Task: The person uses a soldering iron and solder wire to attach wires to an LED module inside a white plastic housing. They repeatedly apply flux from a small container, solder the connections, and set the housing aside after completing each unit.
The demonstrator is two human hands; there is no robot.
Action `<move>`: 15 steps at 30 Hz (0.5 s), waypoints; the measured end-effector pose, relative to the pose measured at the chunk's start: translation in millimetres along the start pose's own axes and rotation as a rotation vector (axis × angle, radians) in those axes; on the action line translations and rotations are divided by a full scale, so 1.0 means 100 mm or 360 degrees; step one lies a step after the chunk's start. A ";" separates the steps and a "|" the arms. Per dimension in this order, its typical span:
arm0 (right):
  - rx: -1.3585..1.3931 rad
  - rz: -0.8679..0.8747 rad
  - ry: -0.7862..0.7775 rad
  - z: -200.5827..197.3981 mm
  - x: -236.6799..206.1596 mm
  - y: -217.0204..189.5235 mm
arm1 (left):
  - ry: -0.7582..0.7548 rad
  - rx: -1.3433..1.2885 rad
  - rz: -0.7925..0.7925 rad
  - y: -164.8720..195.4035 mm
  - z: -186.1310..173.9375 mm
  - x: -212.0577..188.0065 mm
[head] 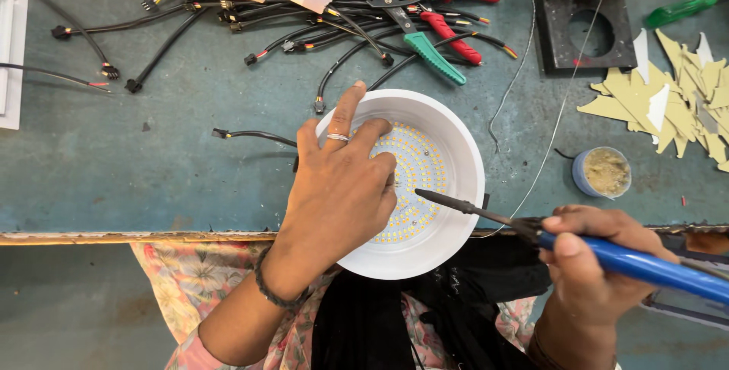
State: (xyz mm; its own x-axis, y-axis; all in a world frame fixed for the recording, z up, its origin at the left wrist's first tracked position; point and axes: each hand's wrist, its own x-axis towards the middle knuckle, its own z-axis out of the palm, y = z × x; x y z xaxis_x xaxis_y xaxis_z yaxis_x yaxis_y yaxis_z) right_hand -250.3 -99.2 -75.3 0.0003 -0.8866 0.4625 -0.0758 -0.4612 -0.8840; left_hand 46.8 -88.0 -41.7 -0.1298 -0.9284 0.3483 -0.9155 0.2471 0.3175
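Behind lamp housing (448, 150): cable pile (304, 28), 2 pliers (437, 25); left hand (342, 188) inside.

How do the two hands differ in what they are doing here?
The left hand lies spread, palm down, inside the white round lamp housing, while the right hand is closed around the blue-handled soldering iron. The left hand wears a ring and a wristband; none shows on the right hand. Both work at the table edge.
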 end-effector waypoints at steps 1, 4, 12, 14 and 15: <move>-0.0072 -0.0076 -0.0073 0.06 0.04 -0.01 | -0.0002 -0.0006 -0.0003 -0.01 0.00 0.00; -0.0141 -0.0252 -0.0283 0.19 0.11 -0.05 | 0.0000 0.0000 0.0013 -0.04 -0.01 0.00; -0.0374 -0.0372 -0.0493 0.40 0.24 -0.18 | 0.0020 -0.0015 0.0020 -0.12 -0.05 -0.05; -0.0253 -0.0345 -0.0451 0.49 0.26 -0.21 | 0.0027 -0.0009 0.0025 -0.15 -0.06 -0.07; -0.0219 -0.0356 -0.0456 0.53 0.27 -0.23 | 0.0034 -0.0014 0.0029 -0.16 -0.06 -0.07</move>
State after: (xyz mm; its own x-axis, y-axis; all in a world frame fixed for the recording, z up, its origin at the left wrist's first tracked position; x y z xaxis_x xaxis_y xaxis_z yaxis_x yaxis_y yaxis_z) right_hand -195.5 -115.0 -46.2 0.3091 -0.7475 0.5879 -0.1752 -0.6524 -0.7373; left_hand 64.9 -83.6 -44.0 -0.1383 -0.9176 0.3728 -0.9096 0.2666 0.3186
